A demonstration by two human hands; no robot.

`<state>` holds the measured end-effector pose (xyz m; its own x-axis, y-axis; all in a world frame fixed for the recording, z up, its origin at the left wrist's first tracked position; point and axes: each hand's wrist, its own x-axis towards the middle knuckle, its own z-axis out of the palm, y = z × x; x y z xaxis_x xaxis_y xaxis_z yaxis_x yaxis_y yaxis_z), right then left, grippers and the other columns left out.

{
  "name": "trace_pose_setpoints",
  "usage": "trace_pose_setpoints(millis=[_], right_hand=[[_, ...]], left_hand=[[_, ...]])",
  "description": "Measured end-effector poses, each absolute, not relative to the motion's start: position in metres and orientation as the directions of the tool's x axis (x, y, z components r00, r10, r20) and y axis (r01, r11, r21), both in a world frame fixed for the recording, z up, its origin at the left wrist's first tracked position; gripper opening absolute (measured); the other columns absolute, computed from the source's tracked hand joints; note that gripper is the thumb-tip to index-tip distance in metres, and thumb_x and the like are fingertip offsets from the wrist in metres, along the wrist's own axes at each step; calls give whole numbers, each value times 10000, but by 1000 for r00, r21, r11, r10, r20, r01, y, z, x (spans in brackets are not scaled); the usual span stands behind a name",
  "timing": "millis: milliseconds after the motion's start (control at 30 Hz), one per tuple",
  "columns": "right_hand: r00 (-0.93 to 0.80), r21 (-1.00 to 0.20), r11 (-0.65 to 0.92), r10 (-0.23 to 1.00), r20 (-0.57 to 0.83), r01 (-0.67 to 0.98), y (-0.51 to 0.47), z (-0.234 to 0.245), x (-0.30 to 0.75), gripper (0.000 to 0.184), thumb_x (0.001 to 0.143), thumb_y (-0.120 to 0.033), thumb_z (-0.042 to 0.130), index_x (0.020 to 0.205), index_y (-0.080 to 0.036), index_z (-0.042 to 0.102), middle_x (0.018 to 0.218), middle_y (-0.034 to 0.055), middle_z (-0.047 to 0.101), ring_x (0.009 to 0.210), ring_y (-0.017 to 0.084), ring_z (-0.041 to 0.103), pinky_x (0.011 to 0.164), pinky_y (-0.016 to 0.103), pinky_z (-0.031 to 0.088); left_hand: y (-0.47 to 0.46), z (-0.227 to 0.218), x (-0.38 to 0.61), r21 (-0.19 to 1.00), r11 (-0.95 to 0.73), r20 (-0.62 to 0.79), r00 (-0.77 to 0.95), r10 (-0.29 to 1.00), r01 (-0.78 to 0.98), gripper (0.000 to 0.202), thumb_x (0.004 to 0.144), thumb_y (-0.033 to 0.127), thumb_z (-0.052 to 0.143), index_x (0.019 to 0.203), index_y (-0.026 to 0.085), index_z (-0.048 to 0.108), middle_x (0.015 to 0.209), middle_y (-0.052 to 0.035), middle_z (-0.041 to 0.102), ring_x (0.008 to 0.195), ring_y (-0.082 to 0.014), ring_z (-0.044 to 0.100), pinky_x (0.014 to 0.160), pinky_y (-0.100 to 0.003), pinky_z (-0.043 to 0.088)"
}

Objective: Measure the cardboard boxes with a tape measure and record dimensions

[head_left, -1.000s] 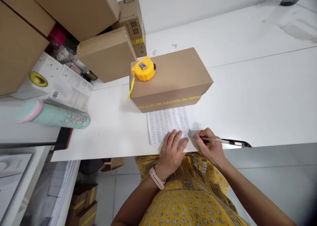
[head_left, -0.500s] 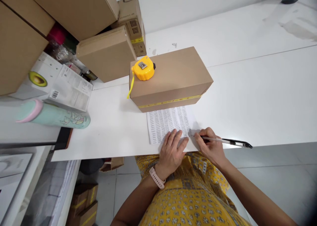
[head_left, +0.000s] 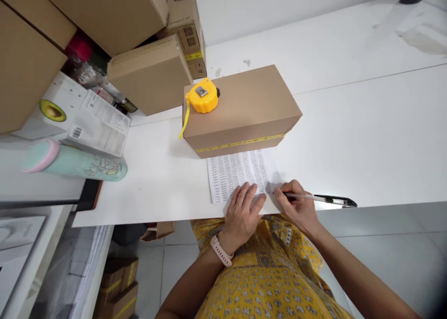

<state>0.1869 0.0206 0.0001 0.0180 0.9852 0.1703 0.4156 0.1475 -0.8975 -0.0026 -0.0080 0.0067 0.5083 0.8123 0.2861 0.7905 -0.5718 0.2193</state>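
Observation:
A sheet of paper (head_left: 232,170) covered in columns of handwriting lies near the table's front edge, its far end behind a cardboard box (head_left: 244,100). My left hand (head_left: 243,212) lies flat on the paper's lower part, fingers apart. In my right hand (head_left: 296,207) a pen (head_left: 326,199) with a clear barrel and black end is gripped, its tip at the paper's lower right by the last written lines. On top of the box rests a yellow tape measure (head_left: 203,96) with its yellow strap hanging over the left side.
To the left stand a mint-green bottle (head_left: 80,163), a white carton (head_left: 101,123) with an avocado picture and stacked cardboard boxes (head_left: 150,74). The white table (head_left: 366,132) stretches right. Taped boxes (head_left: 118,295) sit on the floor below left.
Almost nothing differs. Both hands keep their places on the paper, the pen stays at the same spot, and the whole view has shifted very slightly.

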Motion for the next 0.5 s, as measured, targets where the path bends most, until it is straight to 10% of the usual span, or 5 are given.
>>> trace_pose_setpoints(millis=[500], right_hand=[[33, -898, 125, 988, 153, 423, 20, 0, 187, 246, 905, -297, 610, 740, -239, 437, 562, -65, 419, 470, 95, 354, 438, 250, 273]], left_hand=[[-9, 6, -3, 223, -566, 275, 506, 818, 794, 427, 937, 261, 554, 1352, 169, 526, 1476, -137, 483, 1422, -331, 376, 1162, -525, 358]])
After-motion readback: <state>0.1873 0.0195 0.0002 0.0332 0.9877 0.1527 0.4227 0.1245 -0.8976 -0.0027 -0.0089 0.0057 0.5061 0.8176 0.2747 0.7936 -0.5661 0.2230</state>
